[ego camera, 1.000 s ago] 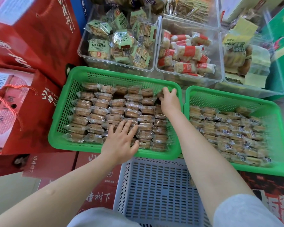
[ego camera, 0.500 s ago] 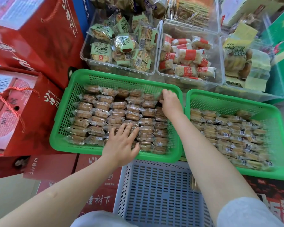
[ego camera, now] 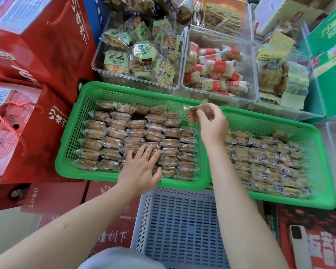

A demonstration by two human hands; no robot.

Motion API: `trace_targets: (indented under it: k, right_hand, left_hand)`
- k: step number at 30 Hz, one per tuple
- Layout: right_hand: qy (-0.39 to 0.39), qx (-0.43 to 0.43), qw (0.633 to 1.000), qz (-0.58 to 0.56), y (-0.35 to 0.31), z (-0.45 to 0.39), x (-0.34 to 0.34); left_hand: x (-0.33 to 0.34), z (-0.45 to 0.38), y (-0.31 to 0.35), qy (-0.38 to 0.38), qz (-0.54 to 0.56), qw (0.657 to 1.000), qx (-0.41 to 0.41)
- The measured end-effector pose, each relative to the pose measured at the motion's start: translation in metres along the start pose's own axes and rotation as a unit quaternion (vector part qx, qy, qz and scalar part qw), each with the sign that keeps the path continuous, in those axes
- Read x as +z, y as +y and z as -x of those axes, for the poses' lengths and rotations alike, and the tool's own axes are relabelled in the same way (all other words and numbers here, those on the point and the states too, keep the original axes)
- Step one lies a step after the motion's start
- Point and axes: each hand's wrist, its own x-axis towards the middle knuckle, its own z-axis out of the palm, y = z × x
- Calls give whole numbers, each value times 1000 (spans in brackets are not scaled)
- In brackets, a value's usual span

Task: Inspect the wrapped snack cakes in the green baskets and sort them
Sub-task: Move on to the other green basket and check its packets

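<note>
Head view is showing two green baskets side by side, the left basket (ego camera: pixel 80 136) and the right basket (ego camera: pixel 316 140), both holding rows of wrapped snack cakes. Left hand (ego camera: pixel 142 169) is lying flat, fingers straight and spread, pressing on cakes near the left basket's front edge. Right hand (ego camera: pixel 211 123), arm extended forward, is pinching one wrapped cake (ego camera: pixel 194 113) raised above the rims between both baskets.
</note>
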Motion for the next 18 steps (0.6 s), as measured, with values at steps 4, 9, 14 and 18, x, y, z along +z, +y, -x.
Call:
trace_targets:
  k: [4, 9, 14, 18]
  right_hand:
    - [-60, 169, 961, -211, -9, 62, -20]
    - [-92, 270, 882, -375, -13, 128, -35]
    - [-143, 292, 831, -452, -26, 173, -43]
    - [-202, 297, 784, -507, -36, 202, -44]
  left_hand:
    - [-3, 3, -1, 28, 39, 999, 20]
    - [-28, 30, 4, 168, 478, 860, -69]
    - [-58, 66, 9, 42, 765, 632, -122]
    - [-62, 96, -1, 2, 809, 577, -110]
